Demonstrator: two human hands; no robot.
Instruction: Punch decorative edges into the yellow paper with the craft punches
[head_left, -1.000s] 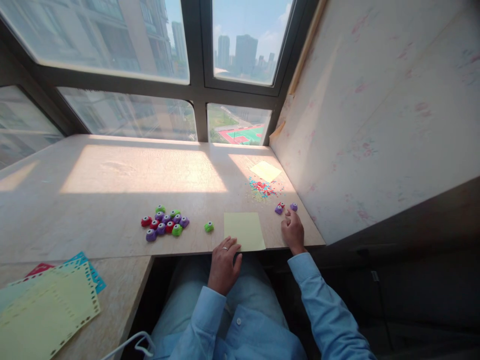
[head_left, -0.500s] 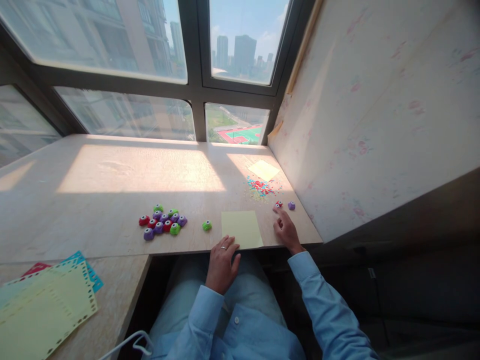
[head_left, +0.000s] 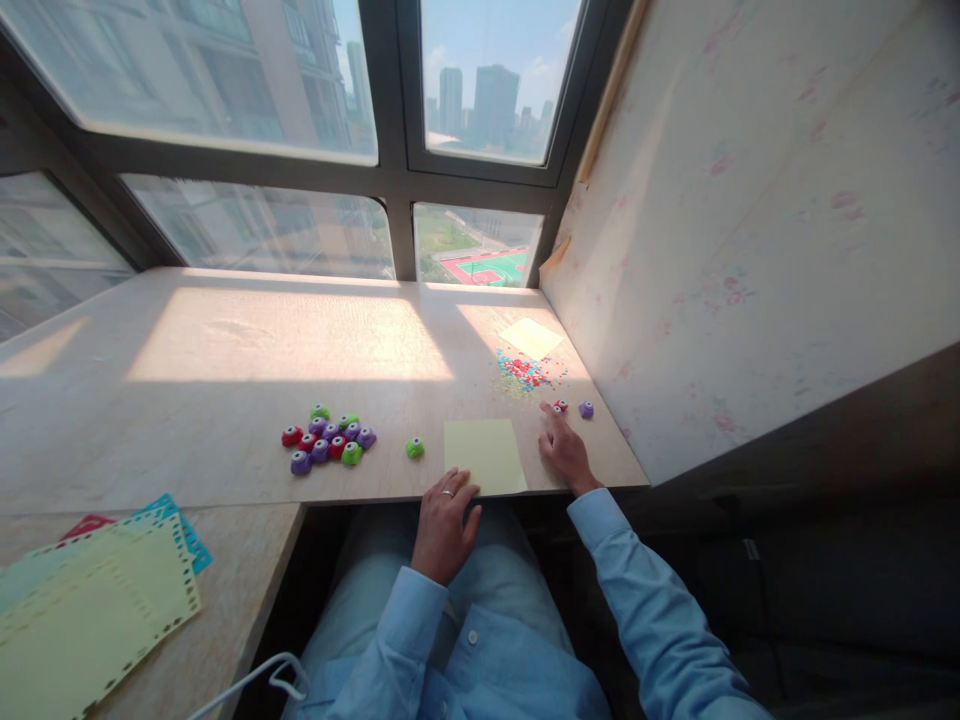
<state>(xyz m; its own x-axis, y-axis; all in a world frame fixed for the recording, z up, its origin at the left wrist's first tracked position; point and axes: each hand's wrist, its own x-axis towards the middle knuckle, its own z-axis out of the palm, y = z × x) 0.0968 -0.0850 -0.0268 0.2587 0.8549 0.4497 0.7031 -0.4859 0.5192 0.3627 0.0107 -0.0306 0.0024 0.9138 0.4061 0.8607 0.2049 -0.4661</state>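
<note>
My left hand lies flat with its fingers spread, fingertips resting on the lower left edge of a pale yellow paper sheet. To the sheet's right, my right hand has its index finger stretched out and the other fingers curled. That fingertip is just left of a small red paper punch with an eye-like top; whether they touch I cannot tell. A purple punch stands further right. Left of the sheet is a lone green punch.
Several red, green and purple punches cluster on the left. Beyond my right hand lie scattered paper confetti and a small yellow paper. Sheets with punched edges overlap at lower left. A wall borders the right side.
My right hand has shifted slightly left, its index fingertip moving from over the red punch to beside it. The left hand stays on the sheet. The view has turned slightly.
</note>
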